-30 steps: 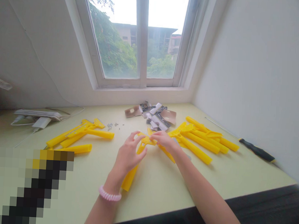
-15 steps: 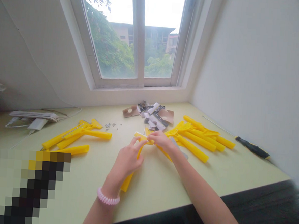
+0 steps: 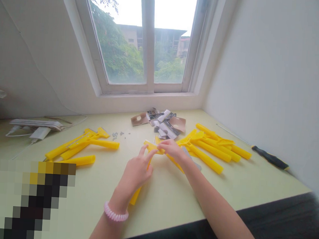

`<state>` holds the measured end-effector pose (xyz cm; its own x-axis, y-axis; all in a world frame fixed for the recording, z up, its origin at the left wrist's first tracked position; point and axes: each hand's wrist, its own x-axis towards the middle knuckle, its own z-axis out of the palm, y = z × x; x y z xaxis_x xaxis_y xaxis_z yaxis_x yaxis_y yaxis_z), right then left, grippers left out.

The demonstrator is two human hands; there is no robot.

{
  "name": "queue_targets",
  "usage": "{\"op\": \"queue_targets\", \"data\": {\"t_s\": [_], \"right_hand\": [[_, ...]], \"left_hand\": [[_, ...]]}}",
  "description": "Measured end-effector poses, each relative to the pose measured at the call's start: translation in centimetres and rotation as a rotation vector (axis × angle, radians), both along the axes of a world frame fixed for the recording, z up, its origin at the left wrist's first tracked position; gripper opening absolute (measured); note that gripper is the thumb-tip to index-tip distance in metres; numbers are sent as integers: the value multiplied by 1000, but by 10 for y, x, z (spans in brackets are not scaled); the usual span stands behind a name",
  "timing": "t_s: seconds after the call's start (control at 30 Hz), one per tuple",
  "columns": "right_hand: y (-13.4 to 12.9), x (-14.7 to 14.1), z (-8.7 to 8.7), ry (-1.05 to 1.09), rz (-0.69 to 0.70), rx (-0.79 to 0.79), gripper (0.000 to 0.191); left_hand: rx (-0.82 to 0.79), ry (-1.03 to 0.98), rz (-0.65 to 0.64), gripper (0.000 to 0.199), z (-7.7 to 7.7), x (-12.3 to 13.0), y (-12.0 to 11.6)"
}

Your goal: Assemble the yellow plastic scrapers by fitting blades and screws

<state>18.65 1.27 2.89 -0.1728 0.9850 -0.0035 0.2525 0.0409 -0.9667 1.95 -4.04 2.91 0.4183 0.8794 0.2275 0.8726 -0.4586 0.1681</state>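
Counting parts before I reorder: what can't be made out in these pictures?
All in the head view:
- The yellow plastic scraper: its middle is hidden by the left hand and right hand.
- The dark-and-yellow object, lower left: pixelated, unidentifiable.
- The small metal parts: too small to count.
- The packaging cards: print too small to read.

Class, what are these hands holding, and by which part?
A yellow plastic scraper: the right hand pinches its head, the left hand grips its neck.

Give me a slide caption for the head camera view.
Left hand and right hand hold a yellow plastic scraper over a pale desk.
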Motion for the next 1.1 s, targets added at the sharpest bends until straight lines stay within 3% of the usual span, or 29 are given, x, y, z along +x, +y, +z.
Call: {"op": "queue_targets", "data": {"t_s": [0.47,0.77,0.97,1.1], "right_hand": [[-1,-3,2,30,-25,-32,17],[5,-3,-2,76,-59,-40,16],[6,-6,3,155,-37,-106,23],[13,-9,6,276,-136,-155,42]], "left_hand": [[-13,0,30,59,-2,6,-1],[-24,-129,49,56,-7,8,2],[-55,-359,70,52,-6,8,1],[-164,-777,108,47,0,6,4]]}}
